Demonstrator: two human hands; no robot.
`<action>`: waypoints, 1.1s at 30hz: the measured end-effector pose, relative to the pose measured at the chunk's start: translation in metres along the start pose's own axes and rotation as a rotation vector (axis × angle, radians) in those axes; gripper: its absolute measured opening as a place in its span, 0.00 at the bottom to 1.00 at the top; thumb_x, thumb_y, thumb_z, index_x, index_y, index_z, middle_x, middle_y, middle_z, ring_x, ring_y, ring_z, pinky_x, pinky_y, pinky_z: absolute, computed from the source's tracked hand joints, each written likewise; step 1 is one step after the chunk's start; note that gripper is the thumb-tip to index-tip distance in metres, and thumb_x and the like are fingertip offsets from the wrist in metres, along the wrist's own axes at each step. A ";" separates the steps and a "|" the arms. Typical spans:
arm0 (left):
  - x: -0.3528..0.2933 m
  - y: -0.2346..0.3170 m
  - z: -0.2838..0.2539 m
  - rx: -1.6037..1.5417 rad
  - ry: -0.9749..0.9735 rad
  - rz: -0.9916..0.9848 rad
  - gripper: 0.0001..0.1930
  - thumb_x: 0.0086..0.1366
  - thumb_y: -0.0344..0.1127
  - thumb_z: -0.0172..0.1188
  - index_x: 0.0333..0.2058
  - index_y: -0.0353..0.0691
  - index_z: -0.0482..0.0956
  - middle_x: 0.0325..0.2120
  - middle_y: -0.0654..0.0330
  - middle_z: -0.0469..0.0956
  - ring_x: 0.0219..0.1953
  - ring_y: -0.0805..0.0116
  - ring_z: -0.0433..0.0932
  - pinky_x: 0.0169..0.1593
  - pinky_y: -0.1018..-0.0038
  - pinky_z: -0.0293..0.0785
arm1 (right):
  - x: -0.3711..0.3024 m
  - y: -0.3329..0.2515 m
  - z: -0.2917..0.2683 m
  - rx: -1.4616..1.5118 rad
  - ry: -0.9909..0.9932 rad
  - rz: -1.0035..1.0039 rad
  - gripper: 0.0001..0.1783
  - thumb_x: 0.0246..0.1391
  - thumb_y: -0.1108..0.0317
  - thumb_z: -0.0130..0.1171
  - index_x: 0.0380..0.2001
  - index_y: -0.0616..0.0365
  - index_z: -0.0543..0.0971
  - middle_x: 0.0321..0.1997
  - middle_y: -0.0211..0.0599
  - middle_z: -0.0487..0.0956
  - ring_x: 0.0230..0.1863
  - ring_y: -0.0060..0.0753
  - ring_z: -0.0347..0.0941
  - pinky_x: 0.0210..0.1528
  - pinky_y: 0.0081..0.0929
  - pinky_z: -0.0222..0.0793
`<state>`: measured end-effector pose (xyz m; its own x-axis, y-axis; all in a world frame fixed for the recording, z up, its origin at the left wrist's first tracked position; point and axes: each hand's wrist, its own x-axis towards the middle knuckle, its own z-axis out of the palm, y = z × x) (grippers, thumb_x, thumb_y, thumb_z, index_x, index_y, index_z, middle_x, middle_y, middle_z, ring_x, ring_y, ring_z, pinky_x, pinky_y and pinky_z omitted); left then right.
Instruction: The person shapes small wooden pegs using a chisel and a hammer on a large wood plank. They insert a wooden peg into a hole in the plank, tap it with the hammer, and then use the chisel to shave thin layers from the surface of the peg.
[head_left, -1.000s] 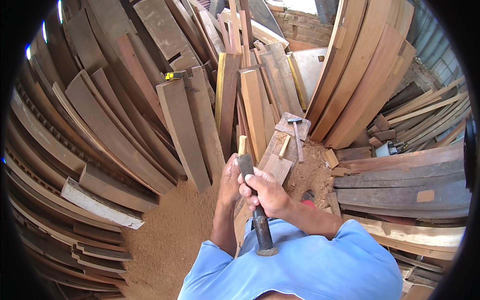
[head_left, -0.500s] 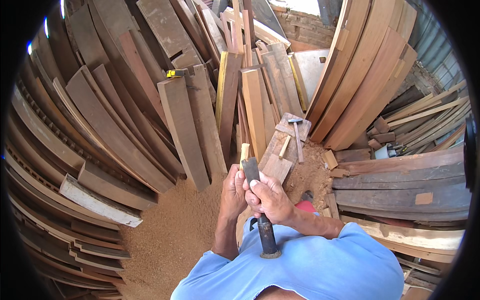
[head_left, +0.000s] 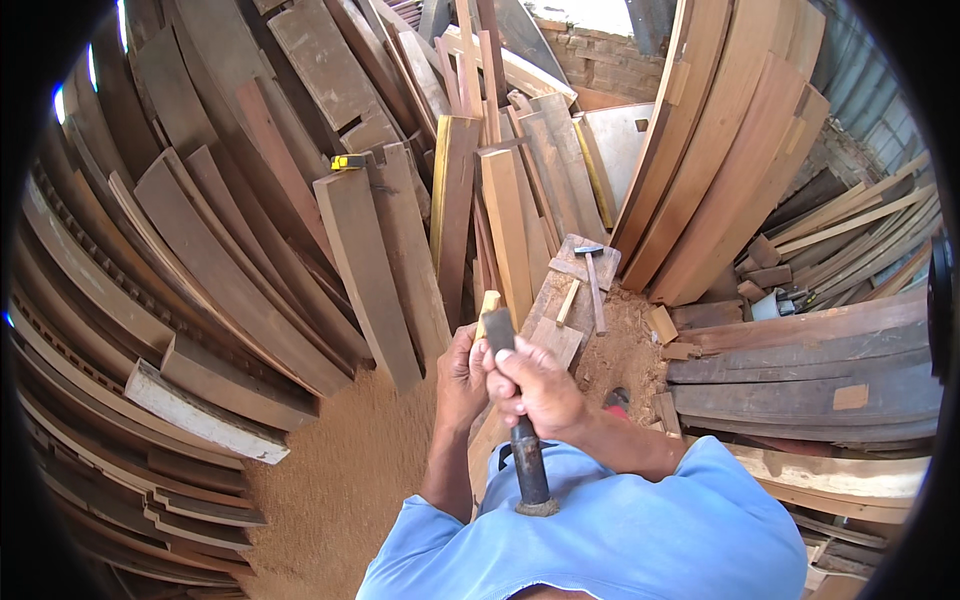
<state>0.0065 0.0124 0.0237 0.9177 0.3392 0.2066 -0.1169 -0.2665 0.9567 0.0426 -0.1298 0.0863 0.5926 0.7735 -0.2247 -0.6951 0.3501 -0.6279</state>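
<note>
Change: we have raised the chisel (head_left: 520,420) a little nearer our chest, blade up; we judge we are checking its edge
Right hand (head_left: 535,385): fingers clamped round the chisel's middle
Left hand (head_left: 462,375): closed beside the blade, pressing a small pale wood piece (head_left: 489,303)
Chisel: dark metal shaft, flared round butt, flat blade
Beyond the chisel: hammer (head_left: 592,280) on a board, rough brown planks (head_left: 365,270) leaning, sawdust floor (head_left: 340,480) below

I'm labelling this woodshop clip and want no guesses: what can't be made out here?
Head view only:
- Cutting end of the dark metal chisel: hidden by the right hand.
- Small pale wooden piece: mostly covered by the left hand.
- Small red object on the sawdust: half hidden behind the right forearm.
</note>
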 end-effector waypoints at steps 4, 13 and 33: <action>-0.007 0.011 0.001 0.157 0.052 0.026 0.13 0.74 0.37 0.51 0.51 0.37 0.75 0.33 0.55 0.81 0.35 0.69 0.80 0.43 0.71 0.76 | -0.002 0.003 -0.001 -0.074 -0.057 -0.025 0.09 0.70 0.61 0.44 0.42 0.53 0.69 0.22 0.20 0.65 0.16 0.12 0.58 0.20 0.18 0.65; -0.122 -0.039 0.014 0.166 -0.144 -0.338 0.13 0.72 0.40 0.51 0.39 0.35 0.76 0.21 0.56 0.76 0.24 0.64 0.78 0.29 0.71 0.71 | -0.071 -0.052 -0.008 -0.357 0.093 -0.604 0.09 0.69 0.66 0.42 0.42 0.58 0.70 0.21 0.26 0.68 0.16 0.13 0.62 0.18 0.17 0.61; 0.002 -0.028 0.030 -0.787 -0.169 -0.405 0.18 0.77 0.49 0.45 0.49 0.38 0.72 0.30 0.64 0.74 0.26 0.77 0.72 0.29 0.80 0.68 | 0.030 -0.006 -0.067 0.046 0.190 -0.307 0.13 0.69 0.66 0.44 0.51 0.60 0.69 0.28 0.33 0.79 0.22 0.15 0.70 0.24 0.16 0.70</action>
<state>0.0233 -0.0067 -0.0085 0.9814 0.1191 -0.1508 0.0588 0.5607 0.8259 0.0923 -0.1439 0.0337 0.8385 0.5182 -0.1685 -0.4883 0.5774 -0.6544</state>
